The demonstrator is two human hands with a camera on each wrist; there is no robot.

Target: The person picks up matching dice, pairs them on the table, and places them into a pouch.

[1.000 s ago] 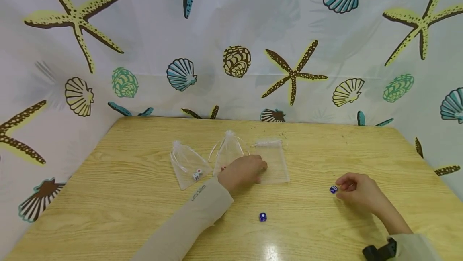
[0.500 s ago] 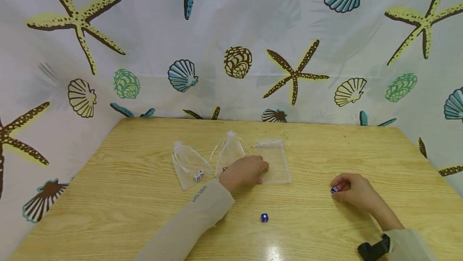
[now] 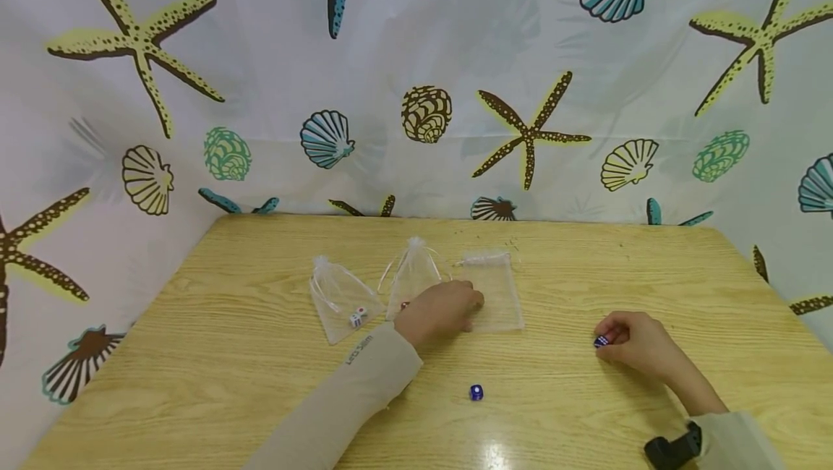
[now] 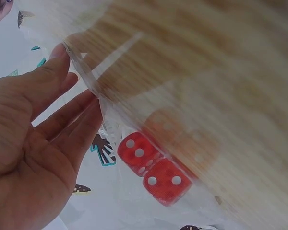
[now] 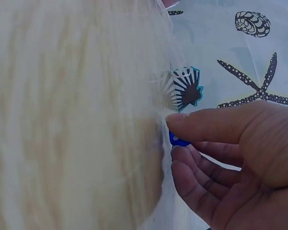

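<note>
My right hand (image 3: 644,343), at the right of the table, pinches a blue die (image 3: 601,340) between thumb and fingers. In the right wrist view the blue die (image 5: 178,139) shows between the thumb and fingertips, at the tabletop. My left hand (image 3: 442,309) rests its fingertips on a flat white organza drawstring bag (image 3: 500,296); the left wrist view shows thumb and fingers apart. Beside that hand lies a middle organza bag (image 3: 413,275), partly hidden by it, with red dice (image 4: 167,181) inside. Another blue die (image 3: 476,392) sits on the table nearer the front.
To the left lies a third organza bag (image 3: 332,296) holding white dice (image 3: 357,317). The wooden table (image 3: 228,383) meets a white curtain (image 3: 377,79) printed with starfish and shells at the back and both sides.
My right hand has closed its thumb and fingers around the blue die, shifting slightly left. The left hand has stayed in place on the flat bag.
</note>
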